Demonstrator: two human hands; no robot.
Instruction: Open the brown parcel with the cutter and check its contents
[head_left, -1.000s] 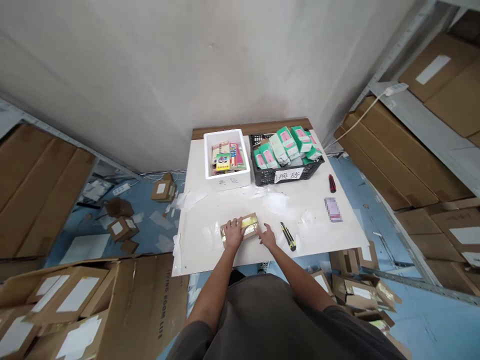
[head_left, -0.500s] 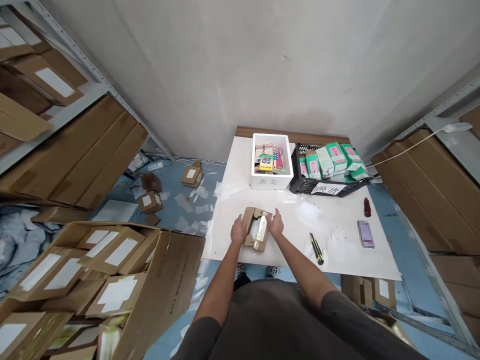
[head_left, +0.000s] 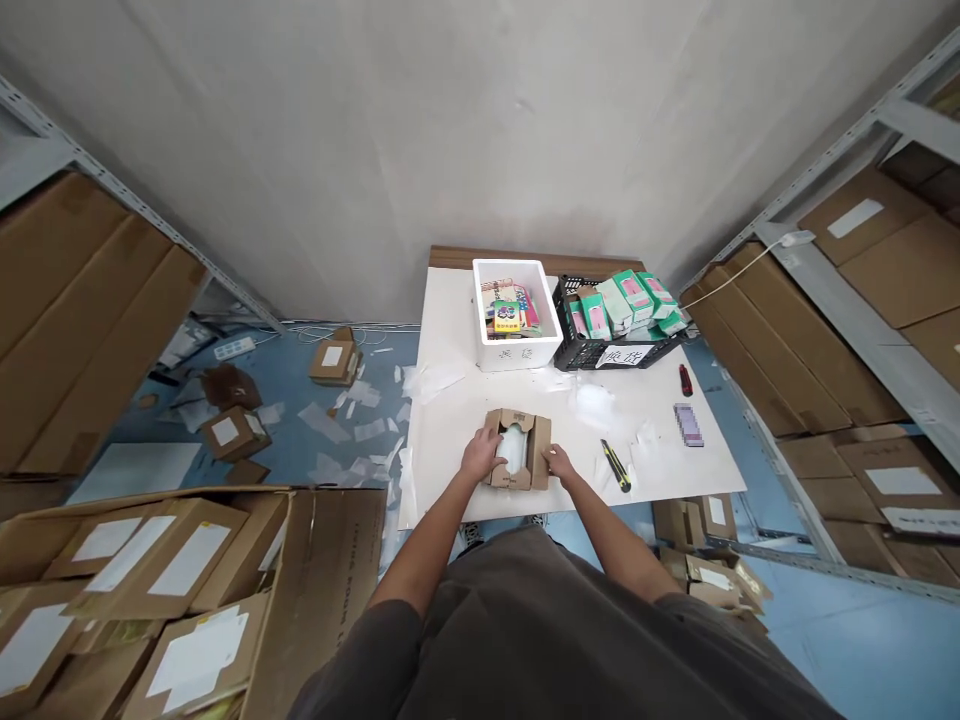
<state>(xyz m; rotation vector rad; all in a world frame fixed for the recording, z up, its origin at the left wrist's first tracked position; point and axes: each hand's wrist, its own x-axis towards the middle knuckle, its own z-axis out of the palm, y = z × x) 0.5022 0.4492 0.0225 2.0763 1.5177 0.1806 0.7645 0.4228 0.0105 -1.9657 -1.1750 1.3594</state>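
Lying opened near the front edge of the smooth white table (head_left: 442, 425), a boxy brown cardboard box (head_left: 539, 458) is held between both hands, a whitish item (head_left: 513, 448) exposed inside. Its left wall is grasped by the left hand (head_left: 481, 455), fingers curled; its right edge is gripped by the right hand's (head_left: 557, 462) bent fingers. Beyond, a latticed black crate (head_left: 589, 354) is seen.

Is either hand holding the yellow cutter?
No, the cutter lies on the table, while the left hand and right hand are both on the open box.
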